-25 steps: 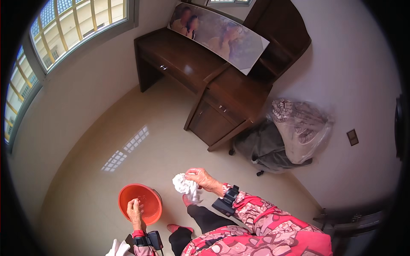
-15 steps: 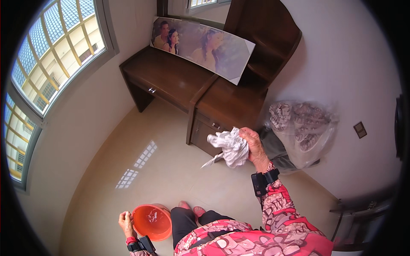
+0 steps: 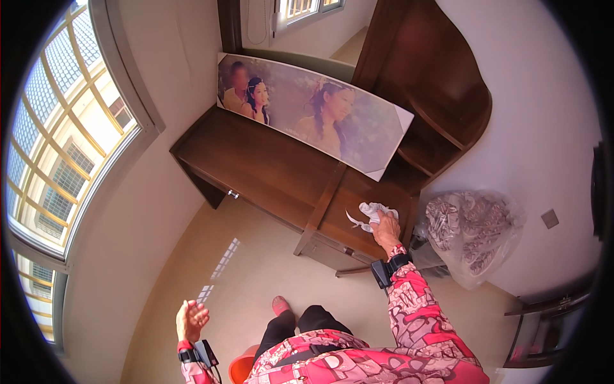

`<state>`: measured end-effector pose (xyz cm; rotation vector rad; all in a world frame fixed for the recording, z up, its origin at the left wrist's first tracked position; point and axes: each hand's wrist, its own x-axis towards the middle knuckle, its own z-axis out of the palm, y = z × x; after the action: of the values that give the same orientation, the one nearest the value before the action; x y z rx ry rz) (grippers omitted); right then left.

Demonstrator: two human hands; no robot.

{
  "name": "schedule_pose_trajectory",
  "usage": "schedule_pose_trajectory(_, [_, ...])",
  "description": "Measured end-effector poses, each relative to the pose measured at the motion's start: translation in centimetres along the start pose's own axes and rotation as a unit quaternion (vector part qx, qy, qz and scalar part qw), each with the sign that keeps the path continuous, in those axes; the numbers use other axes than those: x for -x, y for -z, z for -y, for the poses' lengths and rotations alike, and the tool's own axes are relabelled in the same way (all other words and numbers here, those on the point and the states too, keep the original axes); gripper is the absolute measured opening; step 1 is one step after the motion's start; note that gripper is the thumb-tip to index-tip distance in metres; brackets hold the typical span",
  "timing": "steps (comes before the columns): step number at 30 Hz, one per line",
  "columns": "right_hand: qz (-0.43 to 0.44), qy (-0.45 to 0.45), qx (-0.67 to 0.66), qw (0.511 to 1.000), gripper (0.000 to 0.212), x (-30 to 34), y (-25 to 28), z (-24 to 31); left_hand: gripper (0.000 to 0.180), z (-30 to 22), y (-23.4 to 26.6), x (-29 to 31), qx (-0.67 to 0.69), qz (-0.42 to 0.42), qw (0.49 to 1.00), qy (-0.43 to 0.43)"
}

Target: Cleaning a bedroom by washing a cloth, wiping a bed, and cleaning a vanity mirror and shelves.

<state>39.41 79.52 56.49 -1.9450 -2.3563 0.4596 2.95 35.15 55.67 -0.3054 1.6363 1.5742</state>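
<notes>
1. Far left, a barred window (image 3: 70, 144) lets daylight in beside the pale wall.
2. Here's the left hand (image 3: 192, 321), near side, fingers loosely curled and a little apart, nothing visible in its grip, out over the floor.
3. Just to its right and nearer, an orange-red bucket (image 3: 242, 368) peeks out, mostly hidden by the body; its contents can't be seen.
4. Across the middle runs the dark brown desk (image 3: 256, 163), its long left stretch with neither hand on it, and a wide picture panel (image 3: 313, 118) propped along the far side.
5. And there's the white cloth (image 3: 369, 210), on the desk's right section, short of the panel's right corner: crumpled, bunched into folds, one thin strip trailing left. Wet or dry? Can't tell.
6. Right hand (image 3: 386, 230) is on it, fingers bent over the bundle, holding it at the desktop. So where do we stand? The cloth is at the wood on this section, but how much has been gone over doesn't show; the left stretch looks unattended for now.
7. Farther right, a clear plastic bag (image 3: 473, 233) of patterned fabric sits beside the desk, untouched.
</notes>
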Motion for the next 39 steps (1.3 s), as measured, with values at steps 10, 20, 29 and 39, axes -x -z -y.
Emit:
schedule_pose_trajectory(10, [-0.073, -0.045, -0.104, 0.991, 0.038, -5.6, -1.6, -4.9, 0.017, -10.6, -21.8, -14.5, -0.439, 0.005, 0.807, -0.394])
schedule_pose_trajectory(20, [-0.172, 0.022, -0.675, 0.717, 0.042, -7.0, 8.5, 10.8, 0.016, -14.5, -31.2, -19.3, -0.225, 0.180, 0.923, -0.256])
schedule_pose_trajectory(29, [-0.432, 0.060, -0.067, 0.897, 0.039, -18.4, 14.0, 20.6, 0.014, -19.5, -34.7, -24.5, -0.226, 0.261, 0.920, -0.184])
schedule_pose_trajectory(39, [-0.344, 0.085, -0.036, 0.934, 0.036, -25.7, 11.0, 36.7, 0.013, -27.7, -30.6, -31.0, -0.256, 0.248, 0.923, -0.145])
